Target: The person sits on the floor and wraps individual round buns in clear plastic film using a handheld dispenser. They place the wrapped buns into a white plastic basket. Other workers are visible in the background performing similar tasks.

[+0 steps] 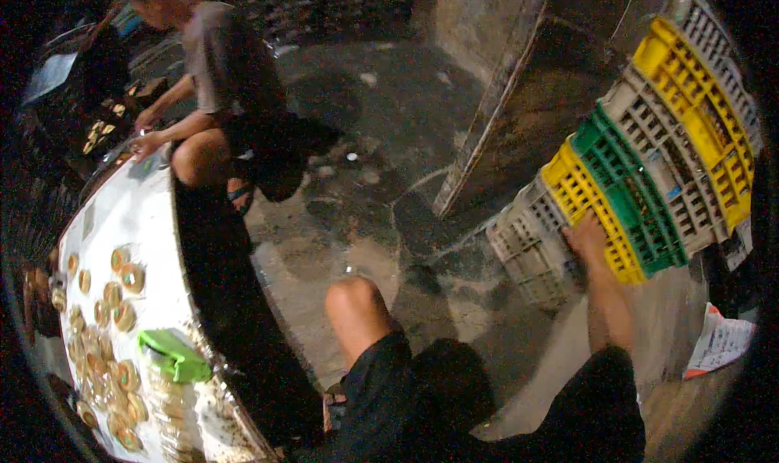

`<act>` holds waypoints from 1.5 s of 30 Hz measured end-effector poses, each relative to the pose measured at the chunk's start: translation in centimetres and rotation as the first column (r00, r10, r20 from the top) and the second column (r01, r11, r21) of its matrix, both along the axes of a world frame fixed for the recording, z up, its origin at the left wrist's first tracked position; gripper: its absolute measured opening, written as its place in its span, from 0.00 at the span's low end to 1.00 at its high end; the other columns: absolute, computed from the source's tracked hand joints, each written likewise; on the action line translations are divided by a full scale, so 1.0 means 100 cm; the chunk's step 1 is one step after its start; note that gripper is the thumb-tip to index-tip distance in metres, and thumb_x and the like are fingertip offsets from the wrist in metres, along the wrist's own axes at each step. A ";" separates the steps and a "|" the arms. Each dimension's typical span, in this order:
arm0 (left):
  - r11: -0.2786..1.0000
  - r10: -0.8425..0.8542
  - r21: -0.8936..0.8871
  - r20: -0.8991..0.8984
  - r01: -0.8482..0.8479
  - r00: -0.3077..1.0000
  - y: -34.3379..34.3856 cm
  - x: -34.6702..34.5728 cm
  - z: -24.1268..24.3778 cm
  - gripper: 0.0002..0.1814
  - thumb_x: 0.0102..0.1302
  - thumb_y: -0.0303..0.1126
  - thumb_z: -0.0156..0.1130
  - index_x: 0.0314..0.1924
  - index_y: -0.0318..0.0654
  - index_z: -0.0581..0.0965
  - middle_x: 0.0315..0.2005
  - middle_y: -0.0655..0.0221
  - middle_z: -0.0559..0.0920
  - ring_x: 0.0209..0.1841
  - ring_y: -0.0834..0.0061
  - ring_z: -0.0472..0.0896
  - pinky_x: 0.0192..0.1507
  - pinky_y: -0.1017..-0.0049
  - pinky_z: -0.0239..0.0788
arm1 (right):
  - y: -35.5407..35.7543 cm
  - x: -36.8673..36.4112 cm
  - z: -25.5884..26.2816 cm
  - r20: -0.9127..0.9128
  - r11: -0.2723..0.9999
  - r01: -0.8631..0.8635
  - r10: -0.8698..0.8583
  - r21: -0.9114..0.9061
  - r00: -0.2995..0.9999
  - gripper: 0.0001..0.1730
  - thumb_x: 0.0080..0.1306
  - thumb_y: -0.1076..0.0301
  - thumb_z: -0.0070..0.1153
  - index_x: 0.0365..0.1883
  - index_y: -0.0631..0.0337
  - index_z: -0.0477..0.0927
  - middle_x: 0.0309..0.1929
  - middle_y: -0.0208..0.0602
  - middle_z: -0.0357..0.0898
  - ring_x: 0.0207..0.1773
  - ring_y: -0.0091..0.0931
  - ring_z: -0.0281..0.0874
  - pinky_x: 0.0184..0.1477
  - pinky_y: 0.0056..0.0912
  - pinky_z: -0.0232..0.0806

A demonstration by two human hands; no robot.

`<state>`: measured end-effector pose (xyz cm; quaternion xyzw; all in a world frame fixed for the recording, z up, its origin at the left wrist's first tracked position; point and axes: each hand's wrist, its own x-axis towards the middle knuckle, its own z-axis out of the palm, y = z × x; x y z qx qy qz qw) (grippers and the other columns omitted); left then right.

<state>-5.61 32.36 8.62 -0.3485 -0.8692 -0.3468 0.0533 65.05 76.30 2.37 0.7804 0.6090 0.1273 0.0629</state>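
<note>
At the right, my right hand [588, 238] rests against a yellow plastic crate [593, 210] in a stack of slatted crates. Its fingers touch the slats; whether they grip is blurred. A green crate [630, 189] lies directly above the yellow one, and grey crates [529, 244] sit below. My left hand is out of view. To the left stands a white-topped table [158, 219] with several small round items in clear wrapping [125, 317]. Near the table's edge lies a bright green plastic object [174, 356], beside a row of wrapped round items [173, 420].
Another person [213, 67] squats at the table's far end, both hands near its edge. A wooden post or board [487, 119] leans near the wall. A printed sack or sheet [721, 341] lies at the right. The concrete floor [359, 244] has small white bits.
</note>
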 end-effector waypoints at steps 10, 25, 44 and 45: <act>0.983 -0.055 0.112 -0.584 0.147 0.810 -0.167 -0.055 0.141 0.12 0.66 0.27 0.60 0.48 0.35 0.74 0.43 0.62 0.78 0.47 0.67 0.76 0.50 0.72 0.66 | -0.284 -0.206 0.212 -0.531 0.715 -0.667 0.656 0.210 0.537 0.34 0.56 0.46 0.65 0.51 0.65 0.79 0.53 0.52 0.78 0.59 0.42 0.73 0.63 0.43 0.63; 0.821 0.447 0.472 -0.183 -0.321 0.875 -0.506 -0.036 0.080 0.15 0.73 0.39 0.55 0.48 0.32 0.77 0.41 0.68 0.81 0.44 0.79 0.78 0.51 0.79 0.69 | -0.480 -0.464 0.317 0.150 -0.464 -0.854 0.885 0.234 -0.440 0.24 0.60 0.53 0.62 0.46 0.63 0.77 0.48 0.50 0.78 0.54 0.40 0.74 0.56 0.42 0.64; 0.711 0.671 0.396 -0.135 -0.581 0.729 -0.487 0.126 0.202 0.17 0.69 0.41 0.59 0.42 0.30 0.77 0.33 0.66 0.82 0.35 0.77 0.80 0.39 0.75 0.71 | -0.530 -0.559 0.180 -0.539 -0.825 -0.560 0.438 0.077 -0.719 0.26 0.59 0.56 0.64 0.50 0.65 0.74 0.51 0.50 0.76 0.58 0.39 0.71 0.61 0.41 0.60; 0.717 0.658 0.404 -0.120 -0.569 0.744 -0.481 0.131 0.211 0.17 0.69 0.41 0.59 0.42 0.31 0.77 0.33 0.66 0.82 0.35 0.77 0.79 0.39 0.75 0.72 | -0.524 -0.563 0.190 -0.538 -0.825 -0.553 0.413 0.121 -0.734 0.26 0.59 0.56 0.64 0.50 0.65 0.74 0.51 0.50 0.75 0.58 0.39 0.71 0.62 0.41 0.59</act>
